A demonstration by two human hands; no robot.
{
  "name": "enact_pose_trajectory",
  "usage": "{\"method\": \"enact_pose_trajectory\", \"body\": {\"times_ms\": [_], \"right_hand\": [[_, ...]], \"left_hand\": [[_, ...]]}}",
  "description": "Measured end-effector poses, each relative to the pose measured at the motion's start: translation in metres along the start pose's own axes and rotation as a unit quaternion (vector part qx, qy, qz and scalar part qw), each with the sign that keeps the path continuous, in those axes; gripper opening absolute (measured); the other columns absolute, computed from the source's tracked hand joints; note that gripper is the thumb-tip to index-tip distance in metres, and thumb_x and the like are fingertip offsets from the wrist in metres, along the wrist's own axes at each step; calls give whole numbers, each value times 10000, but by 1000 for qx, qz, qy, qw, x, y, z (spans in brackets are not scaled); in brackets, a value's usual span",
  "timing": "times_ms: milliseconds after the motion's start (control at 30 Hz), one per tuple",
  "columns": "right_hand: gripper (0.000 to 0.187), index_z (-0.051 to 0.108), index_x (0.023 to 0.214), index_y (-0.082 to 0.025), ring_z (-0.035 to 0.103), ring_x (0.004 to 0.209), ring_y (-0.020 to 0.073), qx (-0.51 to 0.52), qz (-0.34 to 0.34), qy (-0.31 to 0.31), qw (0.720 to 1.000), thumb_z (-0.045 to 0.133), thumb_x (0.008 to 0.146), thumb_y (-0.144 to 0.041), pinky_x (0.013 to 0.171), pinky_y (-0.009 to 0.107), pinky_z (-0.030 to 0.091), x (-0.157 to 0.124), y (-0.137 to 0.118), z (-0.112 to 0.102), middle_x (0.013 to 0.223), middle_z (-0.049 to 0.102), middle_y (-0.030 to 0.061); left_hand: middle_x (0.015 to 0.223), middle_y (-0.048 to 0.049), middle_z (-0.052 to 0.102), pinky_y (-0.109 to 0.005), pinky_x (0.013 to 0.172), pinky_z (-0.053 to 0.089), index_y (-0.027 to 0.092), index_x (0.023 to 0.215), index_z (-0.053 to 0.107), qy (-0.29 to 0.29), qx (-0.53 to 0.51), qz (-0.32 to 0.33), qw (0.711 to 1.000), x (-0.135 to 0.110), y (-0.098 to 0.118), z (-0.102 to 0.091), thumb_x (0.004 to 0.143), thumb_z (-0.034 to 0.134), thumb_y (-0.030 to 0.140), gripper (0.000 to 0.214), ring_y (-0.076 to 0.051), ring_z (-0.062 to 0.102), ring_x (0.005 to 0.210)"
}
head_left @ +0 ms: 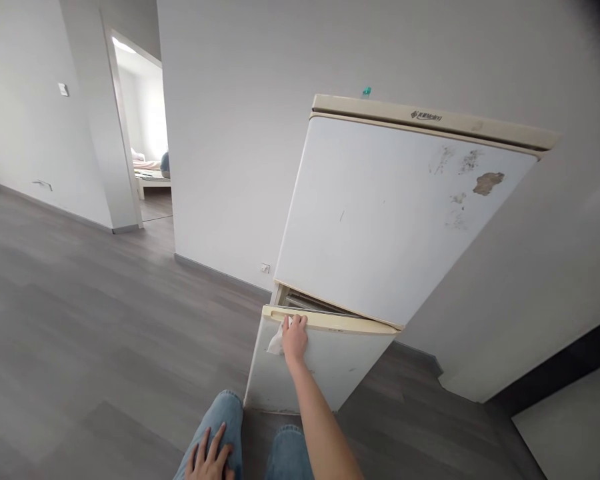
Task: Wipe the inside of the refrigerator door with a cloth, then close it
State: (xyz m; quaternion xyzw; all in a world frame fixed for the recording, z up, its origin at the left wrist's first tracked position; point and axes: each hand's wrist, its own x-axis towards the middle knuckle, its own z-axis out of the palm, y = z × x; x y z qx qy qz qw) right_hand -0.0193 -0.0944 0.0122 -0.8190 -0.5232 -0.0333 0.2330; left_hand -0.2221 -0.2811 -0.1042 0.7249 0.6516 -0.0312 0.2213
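In front of me stands a white two-door refrigerator (380, 213) with cream trim. Its lower door (350, 363) is ajar, and a dark gap shows along the top. My right hand (296, 339) is at the upper left of that door, fingers curled over the cream top edge (330, 321). A crumpled white tissue (277, 341) is pinched under those fingers and hangs against the door front. My left hand (211, 457) rests on my left knee, its fingers spread and nothing in it.
Brown stains (487, 183) mark the upper door. A small green object (367, 92) sits atop the refrigerator. Behind is a grey wall with a socket (265, 268). A doorway at left shows a bed (153, 175). Grey wood-look floor (105, 320) surrounds me.
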Motion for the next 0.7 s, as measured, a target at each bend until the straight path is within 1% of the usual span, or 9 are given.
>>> {"method": "enact_pose_trajectory", "body": {"times_ms": [100, 233, 333, 433, 533, 633, 700], "right_hand": [[351, 560, 1056, -140, 645, 807, 170, 12, -19, 7, 1000, 320, 1016, -393, 561, 262, 442, -11, 7, -4, 1160, 543, 138], [324, 561, 1008, -139, 628, 760, 175, 34, -47, 25, 998, 347, 1007, -382, 517, 269, 413, -27, 18, -7, 1088, 553, 125], [309, 555, 989, -137, 616, 740, 177, 49, -67, 47, 995, 363, 1001, -378, 506, 267, 400, -37, 28, -8, 1067, 553, 126], [293, 549, 960, -148, 599, 707, 173, 61, -90, 66, 992, 367, 994, -376, 486, 261, 379, -45, 38, -8, 1037, 554, 122], [308, 535, 908, -168, 575, 659, 166, 86, -118, 84, 986, 345, 992, -396, 467, 257, 364, -53, 49, -8, 966, 548, 103], [365, 513, 861, -185, 561, 637, 161, 128, -140, 110, 976, 300, 995, -449, 465, 254, 373, -63, 60, -10, 913, 533, 85], [392, 495, 832, -197, 555, 636, 161, 151, -151, 123, 969, 284, 994, -484, 460, 250, 369, -71, 67, -12, 885, 521, 74]], "left_hand": [[1586, 5, 372, -525, 1173, 269, 321, 1163, 651, 34, -9, 1, 999, -5, -15, 6, 858, 339, 340, 437, -330, 235, 1495], [1570, 21, 402, -521, 1174, 264, 337, 1173, 651, 70, 3, -16, 997, -14, -32, 16, 855, 351, 381, 440, -333, 234, 1496], [1566, 27, 409, -510, 1183, 255, 338, 1195, 642, 92, 17, -34, 995, -24, -39, 17, 856, 345, 397, 455, -322, 230, 1499], [1565, 27, 410, -504, 1182, 264, 336, 1219, 630, 88, 29, -51, 994, -35, -48, 16, 865, 327, 416, 472, -319, 227, 1500], [1580, 21, 384, -491, 1181, 276, 328, 1270, 596, 71, 38, -69, 994, -43, -63, 19, 872, 312, 420, 497, -315, 227, 1500], [1595, 27, 352, -470, 1173, 302, 338, 1303, 566, 53, 31, -80, 995, -46, -78, 24, 882, 293, 415, 508, -304, 240, 1497], [1601, 33, 339, -463, 1171, 310, 342, 1317, 551, 48, 24, -81, 995, -46, -85, 26, 887, 282, 414, 512, -299, 244, 1496]]}}
